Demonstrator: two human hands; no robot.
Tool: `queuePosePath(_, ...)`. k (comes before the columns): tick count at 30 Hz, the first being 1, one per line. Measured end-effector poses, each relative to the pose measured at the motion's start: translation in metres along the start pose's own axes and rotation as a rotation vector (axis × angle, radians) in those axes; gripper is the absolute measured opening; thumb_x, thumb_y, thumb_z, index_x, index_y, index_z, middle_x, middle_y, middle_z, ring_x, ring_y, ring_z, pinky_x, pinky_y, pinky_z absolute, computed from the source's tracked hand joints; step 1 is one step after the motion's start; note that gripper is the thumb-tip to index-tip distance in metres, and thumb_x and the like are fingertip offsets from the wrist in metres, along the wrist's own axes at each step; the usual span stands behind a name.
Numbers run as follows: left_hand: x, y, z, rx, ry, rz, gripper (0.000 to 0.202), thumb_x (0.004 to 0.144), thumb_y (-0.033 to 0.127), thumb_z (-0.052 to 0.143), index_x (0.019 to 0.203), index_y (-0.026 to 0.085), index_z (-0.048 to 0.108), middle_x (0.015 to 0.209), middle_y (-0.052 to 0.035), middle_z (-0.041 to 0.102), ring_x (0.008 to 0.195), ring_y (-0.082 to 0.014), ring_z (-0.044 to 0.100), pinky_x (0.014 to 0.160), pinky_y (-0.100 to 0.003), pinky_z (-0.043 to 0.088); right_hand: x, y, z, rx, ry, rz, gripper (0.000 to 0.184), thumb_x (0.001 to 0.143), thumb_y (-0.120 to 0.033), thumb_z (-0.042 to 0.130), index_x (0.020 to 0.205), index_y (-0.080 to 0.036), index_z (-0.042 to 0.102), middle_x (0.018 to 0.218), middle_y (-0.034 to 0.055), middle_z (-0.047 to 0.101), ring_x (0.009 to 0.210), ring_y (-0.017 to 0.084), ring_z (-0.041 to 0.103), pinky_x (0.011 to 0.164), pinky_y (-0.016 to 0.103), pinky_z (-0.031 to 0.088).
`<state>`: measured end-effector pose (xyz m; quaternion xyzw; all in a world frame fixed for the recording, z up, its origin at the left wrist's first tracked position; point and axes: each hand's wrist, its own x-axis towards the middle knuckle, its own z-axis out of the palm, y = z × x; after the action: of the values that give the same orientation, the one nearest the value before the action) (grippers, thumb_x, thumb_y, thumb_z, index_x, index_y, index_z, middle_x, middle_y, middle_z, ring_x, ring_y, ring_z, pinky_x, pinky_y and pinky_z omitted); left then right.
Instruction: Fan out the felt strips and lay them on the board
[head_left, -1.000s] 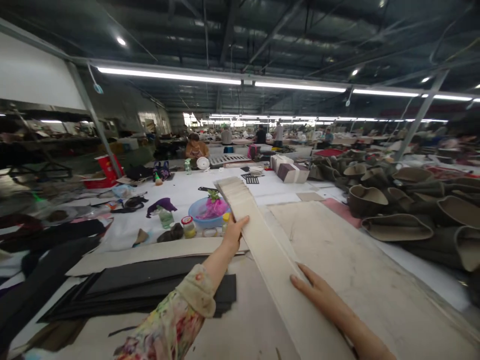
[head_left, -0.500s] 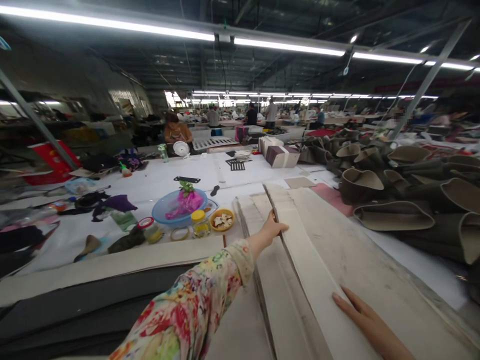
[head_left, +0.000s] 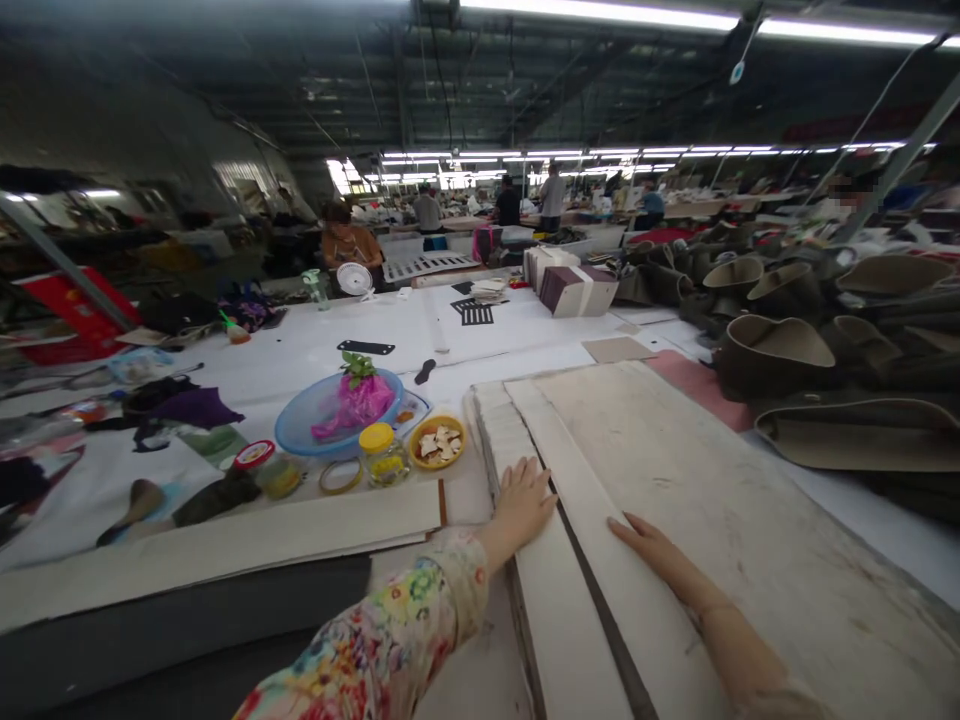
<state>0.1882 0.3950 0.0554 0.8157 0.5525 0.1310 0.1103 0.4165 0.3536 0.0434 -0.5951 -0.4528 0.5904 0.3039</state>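
My left hand [head_left: 523, 503], in a floral sleeve, lies flat with fingers stretched on a long off-white strip [head_left: 574, 610] at the left side of a pale board. Its fingertips reach the dark gap beside a second off-white strip [head_left: 574, 455]. On the right edge of that second strip rests my right hand [head_left: 664, 560], fingers extended and slightly apart, gripping nothing that I can see. Both strips run away from me, nearly side by side, on the large stained board [head_left: 720, 470]. What lies under my palms is hidden.
Left of the strips stand a yellow bowl [head_left: 436, 442] of small pale pieces, a yellow-lidded jar [head_left: 385, 455] and a blue basin [head_left: 292, 415]. Dark grey sheets [head_left: 187, 600] lie at front left. Dark rolled pieces [head_left: 780, 345] pile up at right. A person [head_left: 349, 245] sits across the table.
My left hand has gone from holding the strip's edge to lying flat on the left strip. My right hand has come farther forward along the right strip. The view has shifted slightly.
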Motion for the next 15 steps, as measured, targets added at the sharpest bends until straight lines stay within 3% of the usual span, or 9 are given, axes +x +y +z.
queuePosePath(6,-0.004,0.001,0.007,0.119,0.049,0.004,0.049,0.088,0.046,0.026,0.131,0.023,0.034,0.143,-0.0070,0.023,0.132,-0.0230,0.015,0.107,-0.046,0.011,-0.005,-0.008,0.006,-0.004,0.044,0.021,0.054,0.070,-0.052,0.055,0.111,-0.017,0.054,0.107,0.0087,0.064,0.091,0.023,0.062,0.075,0.030,0.050)
queuePosePath(11,-0.002,-0.002,0.010,0.117,0.064,0.019,0.050,0.088,0.047,0.025,0.131,0.023,0.034,0.143,-0.0080,0.023,0.132,-0.0233,0.015,0.106,-0.046,0.011,0.012,-0.019,0.015,-0.104,0.086,-0.063,0.053,0.070,-0.052,0.055,0.107,-0.015,0.056,0.109,0.0097,0.063,0.097,0.023,0.059,0.081,0.028,0.048)
queuePosePath(15,-0.003,-0.003,0.011,0.120,0.070,0.019,0.050,0.088,0.045,0.027,0.132,0.023,0.033,0.143,-0.0081,0.022,0.132,-0.0237,0.016,0.106,-0.046,0.011,0.023,-0.015,0.014,-0.154,0.115,-0.045,0.057,0.069,-0.052,0.057,0.110,-0.011,0.055,0.112,0.0136,0.060,0.101,0.025,0.057,0.084,0.032,0.046)
